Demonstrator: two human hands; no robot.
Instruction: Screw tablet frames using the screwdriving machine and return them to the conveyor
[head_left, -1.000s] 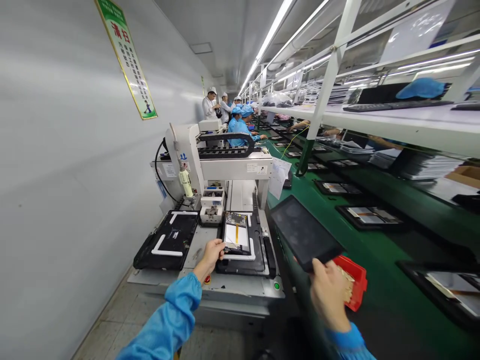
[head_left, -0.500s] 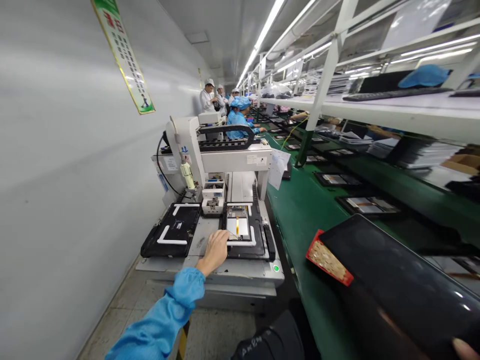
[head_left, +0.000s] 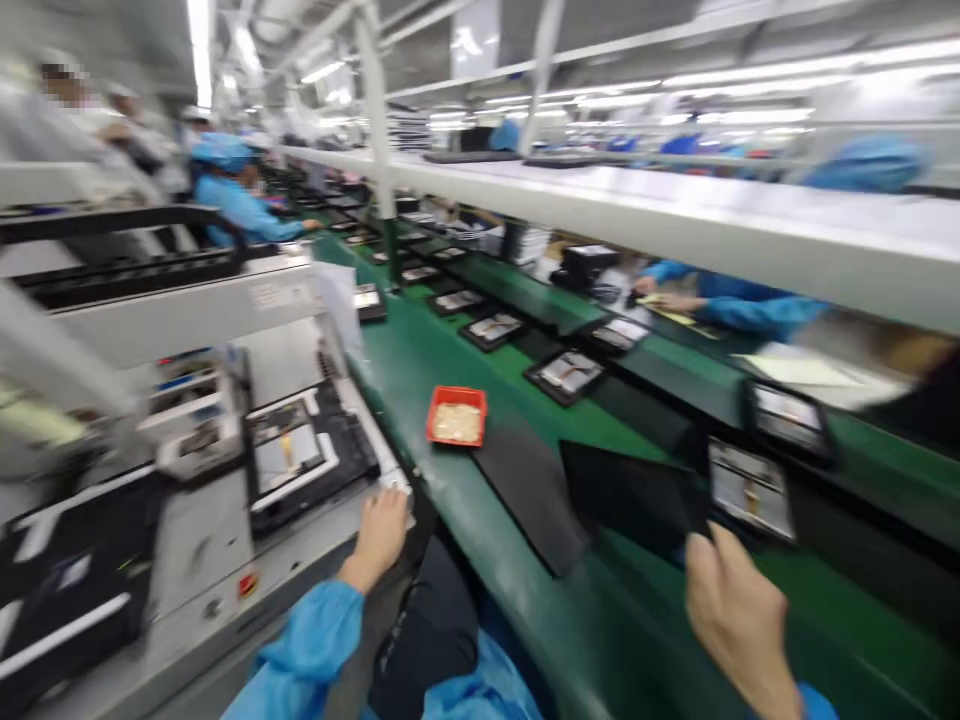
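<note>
Left hand (head_left: pixel 381 535) resting at the front edge of a white gantry machine (head_left: pixel 180 320), just beside a black fixture (head_left: pixel 349 455) that carries an opened tablet (head_left: pixel 285 450); grip apart, nothing clamped. Right hand (head_left: pixel 739 610), blurred by motion, at the lower edge of a tilted black tablet panel (head_left: pixel 630 495); whether its grip is clamped on the panel cannot be told. A second black panel (head_left: pixel 529 495) lies flat on the green bench (head_left: pixel 405 360), just below a red tray (head_left: pixel 456 416) of small pale parts. Black trays with opened tablets (head_left: pixel 566 377) stand in a row along the bench, under a long white shelf (head_left: pixel 675 205). Across the bench, a co-worker's blue-sleeved arms (head_left: pixel 735 300) reach toward papers and devices
</note>
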